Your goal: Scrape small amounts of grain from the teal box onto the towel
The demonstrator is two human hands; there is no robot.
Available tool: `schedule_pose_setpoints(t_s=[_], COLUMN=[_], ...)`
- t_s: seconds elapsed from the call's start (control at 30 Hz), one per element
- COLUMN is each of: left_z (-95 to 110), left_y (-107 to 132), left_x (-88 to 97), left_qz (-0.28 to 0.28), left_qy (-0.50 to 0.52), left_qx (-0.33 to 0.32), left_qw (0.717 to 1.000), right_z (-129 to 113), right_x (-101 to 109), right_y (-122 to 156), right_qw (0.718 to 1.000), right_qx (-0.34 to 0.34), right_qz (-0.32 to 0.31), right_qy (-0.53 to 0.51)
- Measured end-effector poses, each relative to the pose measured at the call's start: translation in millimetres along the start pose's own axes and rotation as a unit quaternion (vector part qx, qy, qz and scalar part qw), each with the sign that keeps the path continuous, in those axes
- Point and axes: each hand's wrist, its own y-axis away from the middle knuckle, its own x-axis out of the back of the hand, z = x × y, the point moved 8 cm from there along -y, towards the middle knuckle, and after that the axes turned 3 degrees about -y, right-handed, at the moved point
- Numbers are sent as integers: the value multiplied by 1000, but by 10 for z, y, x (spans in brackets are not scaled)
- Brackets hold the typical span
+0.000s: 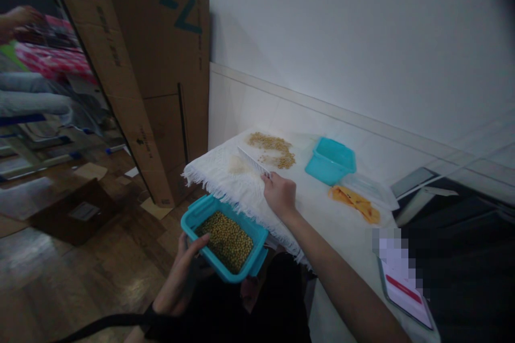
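My left hand [187, 260] grips the near left side of a turquoise plastic box [238, 277], thumb over the rim. Yellow soybeans [229, 238] fill much of the box, which is held just below the table's fringed edge. My right hand [280, 193] is closed round the handle of a white brush [254, 159]. Its pale bristles are blurred and lie over the white fringed cloth [219, 169]. Just beyond the brush, loose soybeans [273, 146] are spread in a curved patch on the cloth.
A second turquoise box [330, 161] stands at the table's back, beside a clear lid [372, 190] and an orange cloth [354, 203]. A phone [406, 284] lies at the right edge. A tall cardboard box [161, 64] stands at the left; another person [32, 96] sits beyond it.
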Motion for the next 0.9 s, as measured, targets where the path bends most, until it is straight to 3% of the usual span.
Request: schedule_pose_setpoints(t_s=[0.17, 0.3, 0.4, 0.53, 0.9], left_z=[52, 168, 188, 184, 245], left_y=[115, 322, 398, 403, 460], left_x=[-50, -158, -194, -187, -182], left_qz=[-21, -80, -99, -77, -80], left_qy=[-2, 9, 15, 9, 6], left_qx=[1, -22, -19, -14, -42], left_qw=[1000, 997, 995, 997, 996], right_z=[210, 216, 94, -80, -551], right_x=[400, 805, 918, 821, 294], right_y=[84, 527, 876, 1006, 601], right_qw=[997, 987, 980, 975, 993], right_qx=[-10, 55, 103, 111, 68], right_qz=[78, 149, 164, 164, 45], right_qy=[8, 15, 41, 98, 90])
